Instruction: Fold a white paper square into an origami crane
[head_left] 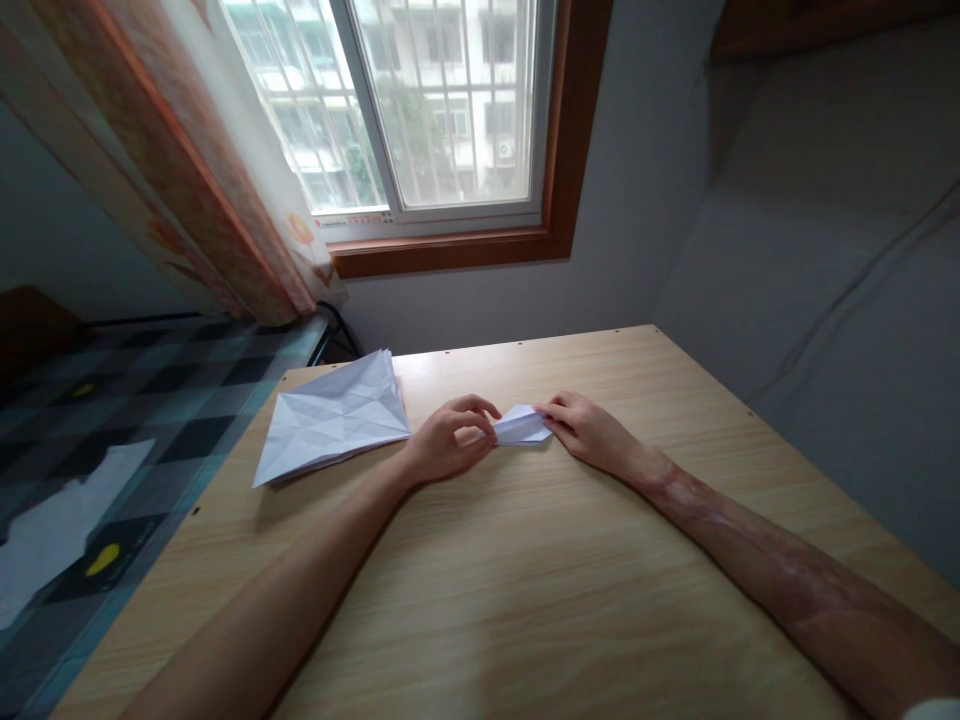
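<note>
A small folded piece of white paper (pixel 521 427) lies on the wooden table between my two hands. My left hand (pixel 452 437) closes its thumb and fingers on the paper's left end. At the other end, my right hand (pixel 583 425) pinches the right edge, fingers pressed together. Creases and a raised flap show along the paper; its two ends are hidden under my fingertips. Just left of my left hand sits a stack of creased white sheets (pixel 337 415).
The light wooden table (pixel 480 580) reaches the wall below a barred window (pixel 457 110). To the left stands a bed with a checked cover (pixel 225 350), more white paper (pixel 71 520) on it. A patterned curtain (pixel 187 150) hangs at the window's left.
</note>
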